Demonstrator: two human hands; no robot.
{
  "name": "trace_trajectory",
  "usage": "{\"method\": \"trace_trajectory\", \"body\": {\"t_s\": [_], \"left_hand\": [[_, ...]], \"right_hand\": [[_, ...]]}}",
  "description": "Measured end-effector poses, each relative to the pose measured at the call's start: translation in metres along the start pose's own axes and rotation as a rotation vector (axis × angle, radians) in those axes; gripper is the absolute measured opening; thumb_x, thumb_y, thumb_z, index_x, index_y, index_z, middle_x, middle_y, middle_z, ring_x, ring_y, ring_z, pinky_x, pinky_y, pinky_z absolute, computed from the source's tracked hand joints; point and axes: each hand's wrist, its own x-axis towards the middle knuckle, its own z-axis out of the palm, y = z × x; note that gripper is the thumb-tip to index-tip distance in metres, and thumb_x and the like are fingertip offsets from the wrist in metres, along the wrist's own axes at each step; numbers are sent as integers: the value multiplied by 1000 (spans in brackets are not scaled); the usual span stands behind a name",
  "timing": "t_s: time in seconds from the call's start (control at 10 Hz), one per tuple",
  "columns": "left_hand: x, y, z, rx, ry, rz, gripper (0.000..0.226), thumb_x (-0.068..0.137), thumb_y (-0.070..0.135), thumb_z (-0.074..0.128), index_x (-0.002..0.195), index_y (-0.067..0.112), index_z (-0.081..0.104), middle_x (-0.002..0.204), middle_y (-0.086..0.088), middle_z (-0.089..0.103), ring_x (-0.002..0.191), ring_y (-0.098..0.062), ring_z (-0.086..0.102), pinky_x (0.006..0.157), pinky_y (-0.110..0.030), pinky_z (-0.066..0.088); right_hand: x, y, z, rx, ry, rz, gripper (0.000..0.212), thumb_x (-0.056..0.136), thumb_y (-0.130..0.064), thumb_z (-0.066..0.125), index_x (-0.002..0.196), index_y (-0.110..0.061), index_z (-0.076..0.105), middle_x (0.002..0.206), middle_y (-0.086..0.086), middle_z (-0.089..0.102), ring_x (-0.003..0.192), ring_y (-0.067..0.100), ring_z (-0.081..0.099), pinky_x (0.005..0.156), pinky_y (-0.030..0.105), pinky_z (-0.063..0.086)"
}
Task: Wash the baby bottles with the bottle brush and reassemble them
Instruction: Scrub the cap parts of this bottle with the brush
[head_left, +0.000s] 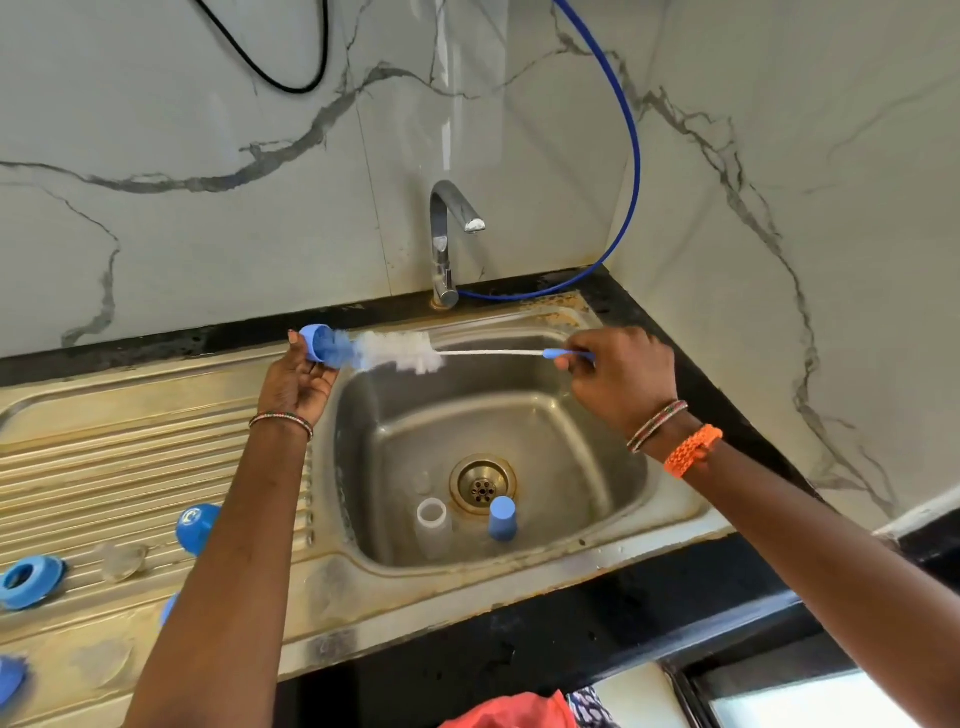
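A blue round bottle part (195, 527) lying on the ridged draining board (104, 467) carries a small pale mark that looks like a curved letter or logo, too blurred to read. No other text is visible.

the tip of the bottle brush (400, 352) is buried inside the blue cap (318, 349), so its end cannot be seen, and the bristles there are blurred. the left forearm (223, 561) covers part of a blue piece (195, 527) on the drainboard (104, 441) and most of another below it. at the drainboard's left edge a blue part (9, 678) is cut off by the frame. the clear teat (122, 560) is too faint to make out.
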Motion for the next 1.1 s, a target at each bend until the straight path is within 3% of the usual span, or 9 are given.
{"method": "trace_trajectory", "body": {"t_s": [0.1, 0.2, 0.3, 0.4, 0.5, 0.6, 0.7, 0.9, 1.1], "left_hand": [[-3, 5, -2, -45, -71, 18, 70, 27, 27, 97, 88, 3, 74, 95, -14, 72, 96, -27, 68, 86, -32, 54], [-5, 10, 2, -111, -53, 7, 50, 39, 23, 91, 82, 3, 76, 92, -14, 72, 89, -26, 71, 75, -23, 56], [-8, 8, 7, -98, -12, 22, 70, 37, 20, 93, 96, -3, 64, 90, -17, 71, 89, -27, 69, 74, -29, 57], [-8, 3, 10, -95, 28, 28, 60, 53, 19, 85, 102, -2, 57, 87, -16, 73, 106, -30, 63, 98, -38, 46], [-10, 3, 9, -87, 1, 37, 84, 34, 26, 96, 105, 0, 58, 94, -15, 72, 100, -27, 67, 89, -35, 53], [-8, 6, 6, -97, -58, 34, 93, 28, 27, 98, 107, 0, 56, 98, -14, 71, 99, -26, 67, 88, -34, 52], [-7, 7, 5, -97, -50, 41, 95, 26, 26, 98, 108, 1, 56, 97, -14, 72, 101, -27, 65, 89, -36, 51], [0, 0, 3, -5, 1, 21, 80, 19, 28, 98, 89, 1, 72, 91, -15, 72, 86, -25, 71, 87, -39, 50], [-5, 4, 3, 3, -76, 17, 92, 28, 30, 98, 108, 6, 58, 102, -11, 71, 102, -23, 65, 89, -33, 53]], "right_hand": [[8, -1, -10, 722, -770, 646, 27, 97, -26, 48, 82, -10, 64, 47, -5, 40, 39, 6, 33, 40, 18, 25], [3, 12, 1, 681, -640, 462, 24, 95, -27, 54, 77, -17, 67, 47, -7, 45, 44, 9, 38, 46, 23, 33], [-3, 20, 6, 3, 38, -151, 10, 84, -21, 65, 85, -20, 75, 68, -3, 66, 64, 21, 60, 63, 34, 48], [-1, 22, 8, -167, 310, -337, 15, 74, -15, 67, 87, -16, 75, 74, 0, 70, 66, 26, 62, 63, 35, 46], [6, 9, -2, 290, -235, 181, 12, 87, -19, 63, 80, -16, 71, 60, 0, 61, 51, 18, 54, 50, 26, 44], [10, 8, -12, 890, -966, 780, 33, 100, -27, 38, 76, -10, 53, 43, -7, 31, 32, 5, 23, 35, 18, 19], [9, 12, -4, 730, -808, 521, 30, 99, -27, 45, 79, -12, 63, 45, -8, 40, 35, 4, 31, 40, 20, 28], [4, 22, 11, 32, 153, -129, 15, 77, -14, 75, 91, -17, 77, 75, 1, 72, 66, 24, 65, 67, 38, 54], [10, 17, -4, 933, -954, 810, 35, 99, -26, 39, 75, -9, 56, 42, -5, 33, 31, 5, 23, 35, 17, 20]]}}
